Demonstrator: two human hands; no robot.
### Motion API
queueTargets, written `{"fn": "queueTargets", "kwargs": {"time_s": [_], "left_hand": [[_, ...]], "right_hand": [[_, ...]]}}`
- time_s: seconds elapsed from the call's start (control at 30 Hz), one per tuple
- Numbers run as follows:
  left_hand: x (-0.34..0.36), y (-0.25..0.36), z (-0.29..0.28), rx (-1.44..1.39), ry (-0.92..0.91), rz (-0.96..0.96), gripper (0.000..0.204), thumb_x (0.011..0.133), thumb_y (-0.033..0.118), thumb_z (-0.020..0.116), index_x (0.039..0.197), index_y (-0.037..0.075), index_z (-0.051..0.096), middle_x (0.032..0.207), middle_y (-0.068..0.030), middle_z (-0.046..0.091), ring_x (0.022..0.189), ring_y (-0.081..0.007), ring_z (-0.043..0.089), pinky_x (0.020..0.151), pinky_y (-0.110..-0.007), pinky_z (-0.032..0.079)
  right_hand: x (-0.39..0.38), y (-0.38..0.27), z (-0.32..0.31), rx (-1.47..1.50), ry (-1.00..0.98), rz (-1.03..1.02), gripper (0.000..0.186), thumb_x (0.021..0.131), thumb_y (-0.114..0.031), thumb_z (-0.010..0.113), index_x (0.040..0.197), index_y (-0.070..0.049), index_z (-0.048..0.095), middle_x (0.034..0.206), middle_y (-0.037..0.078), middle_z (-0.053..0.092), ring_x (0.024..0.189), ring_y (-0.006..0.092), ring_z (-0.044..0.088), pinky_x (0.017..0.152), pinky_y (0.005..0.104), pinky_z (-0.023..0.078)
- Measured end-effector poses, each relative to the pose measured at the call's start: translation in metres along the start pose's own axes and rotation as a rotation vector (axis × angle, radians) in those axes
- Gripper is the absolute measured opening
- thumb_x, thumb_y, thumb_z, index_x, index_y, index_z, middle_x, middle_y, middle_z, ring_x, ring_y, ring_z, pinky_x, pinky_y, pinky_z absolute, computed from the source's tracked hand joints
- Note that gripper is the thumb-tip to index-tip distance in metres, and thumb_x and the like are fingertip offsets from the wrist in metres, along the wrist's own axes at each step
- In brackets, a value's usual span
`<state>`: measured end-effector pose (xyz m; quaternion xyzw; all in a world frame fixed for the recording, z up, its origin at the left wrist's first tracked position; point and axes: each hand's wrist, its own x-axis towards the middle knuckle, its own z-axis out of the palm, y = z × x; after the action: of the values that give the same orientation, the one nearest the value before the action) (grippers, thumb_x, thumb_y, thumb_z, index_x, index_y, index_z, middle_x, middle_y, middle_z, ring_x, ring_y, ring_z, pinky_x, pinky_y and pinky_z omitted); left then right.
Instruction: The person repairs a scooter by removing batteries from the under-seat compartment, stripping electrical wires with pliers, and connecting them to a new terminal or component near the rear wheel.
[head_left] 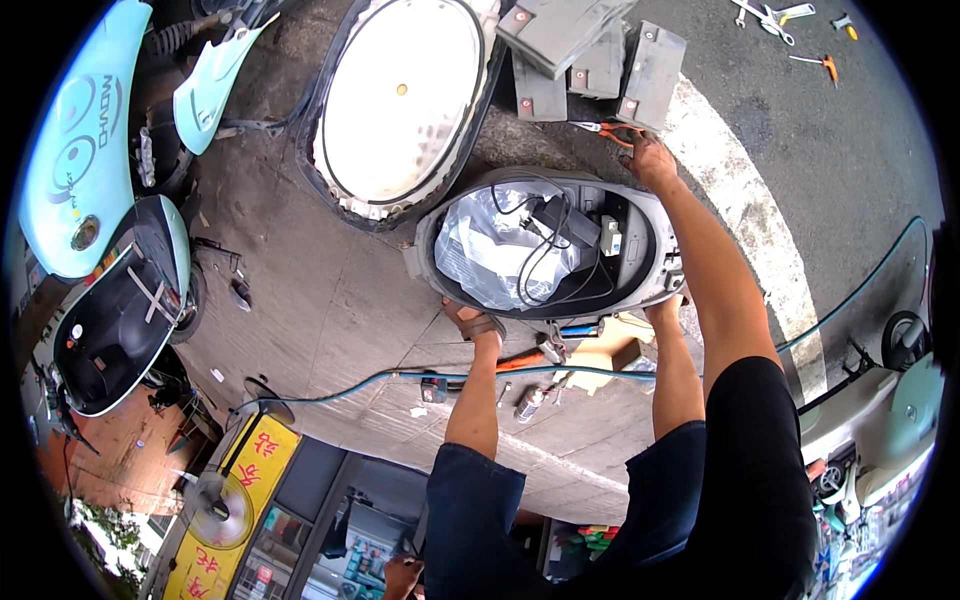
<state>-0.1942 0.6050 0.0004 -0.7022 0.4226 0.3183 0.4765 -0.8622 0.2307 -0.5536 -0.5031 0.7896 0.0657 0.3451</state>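
Observation:
My right hand [652, 161] is closed around the orange handles of a pair of pliers [612, 130]. The jaws point left, just below several grey battery blocks [650, 75] stacked near the curb. Low in the picture, beside my left leg, my left hand [402, 578] is partly visible; its fingers are too small and shadowed to read. Between the two arms lies an open grey scooter storage bucket [430, 245]. Inside it are a clear plastic bag [490, 250], a black charger-like box [568, 222] with a looping black cable, and a small white connector block [610, 236].
A large oval scooter seat [400, 100] lies underside up at the top. Scooter body panels [85, 140] stand at left. A blue-green hose [400, 373] crosses the pavement near my feet. Hand tools [829, 68] lie on the road, and a spray can [529, 404] rests behind the bucket.

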Motion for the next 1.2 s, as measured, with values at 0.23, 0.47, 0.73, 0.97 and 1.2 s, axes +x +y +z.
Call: {"fn": "queueTargets", "kwargs": {"time_s": [0.23,0.47,0.73,0.97,1.2], "left_hand": [[0.007,-0.019,0.066,-0.428,-0.013,0.101,0.011,0.080,0.012,0.058,0.069,0.011,0.059,0.069,-0.0060,0.059,0.073,-0.0259,0.061,0.079,-0.043,0.050],[0.034,-0.046,0.107,-0.362,0.026,0.275,0.010,0.077,0.022,0.061,0.071,0.014,0.064,0.072,-0.0057,0.063,0.067,-0.0266,0.062,0.066,-0.041,0.051],[0.043,-0.017,0.084,-0.262,-0.149,0.166,0.021,0.075,0.026,0.071,0.086,0.009,0.071,0.081,-0.0139,0.067,0.076,-0.0345,0.063,0.070,-0.046,0.049],[0.016,0.002,0.072,-0.366,-0.266,0.291,0.021,0.081,0.031,0.059,0.086,0.014,0.070,0.087,-0.0107,0.068,0.075,-0.0337,0.064,0.067,-0.040,0.053],[0.003,0.014,0.084,-0.424,-0.115,0.405,0.020,0.079,0.031,0.063,0.083,0.013,0.071,0.082,-0.0090,0.068,0.076,-0.0284,0.066,0.067,-0.039,0.052]], "right_hand": [[0.056,-0.036,0.056,-0.064,0.009,0.127,0.044,0.087,-0.044,0.050,0.124,-0.021,0.054,0.118,0.014,0.060,0.110,0.0292,0.057,0.091,0.0409,0.046],[0.015,-0.034,0.018,0.031,-0.127,-0.145,0.034,0.092,-0.032,0.037,0.104,-0.007,0.056,0.107,0.025,0.057,0.098,0.0446,0.056,0.087,0.0466,0.045],[-0.085,-0.123,-0.146,0.697,-0.485,0.164,0.025,0.086,-0.022,0.043,0.090,0.000,0.054,0.078,0.008,0.054,0.072,0.0143,0.053,0.068,0.0301,0.045],[-0.086,-0.165,-0.080,1.224,-0.383,0.127,0.025,0.083,-0.023,0.054,0.097,-0.003,0.056,0.075,0.004,0.054,0.067,0.0120,0.051,0.058,0.0242,0.039],[0.012,-0.239,0.003,0.840,-0.130,0.362,0.050,0.068,-0.053,0.076,0.083,-0.009,0.056,0.063,0.001,0.047,0.056,0.0147,0.046,0.048,0.0347,0.038]]}}
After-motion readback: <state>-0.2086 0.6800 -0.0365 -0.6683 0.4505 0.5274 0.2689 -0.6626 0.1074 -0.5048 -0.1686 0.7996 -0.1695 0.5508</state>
